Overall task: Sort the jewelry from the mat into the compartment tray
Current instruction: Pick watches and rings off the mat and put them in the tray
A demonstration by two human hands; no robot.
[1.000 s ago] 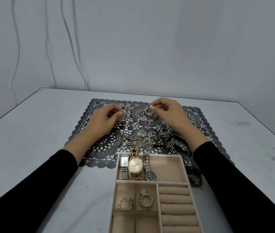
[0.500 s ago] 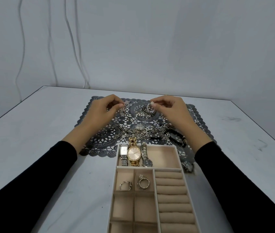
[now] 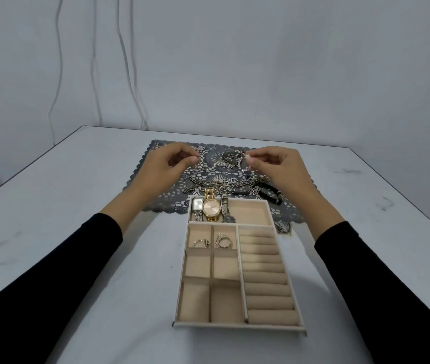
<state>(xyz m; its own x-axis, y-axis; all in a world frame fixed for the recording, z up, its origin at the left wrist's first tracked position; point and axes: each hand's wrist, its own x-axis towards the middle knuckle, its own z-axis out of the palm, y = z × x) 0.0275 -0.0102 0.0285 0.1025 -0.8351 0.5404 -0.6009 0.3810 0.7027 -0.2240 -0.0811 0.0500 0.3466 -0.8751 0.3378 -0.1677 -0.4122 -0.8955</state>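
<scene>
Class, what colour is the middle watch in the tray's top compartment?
The watch is gold; head view shows it best.

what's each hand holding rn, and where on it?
Right hand pinches the top end of a silver beaded chain between thumb and forefinger. Left hand pinches a thin silver chain likewise; which part is too small to tell.

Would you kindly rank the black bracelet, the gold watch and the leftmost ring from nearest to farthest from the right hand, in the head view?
1. black bracelet, on the mat, beside the right hand.
2. gold watch, in the tray's far compartment.
3. leftmost ring, in a small compartment on the left.
</scene>
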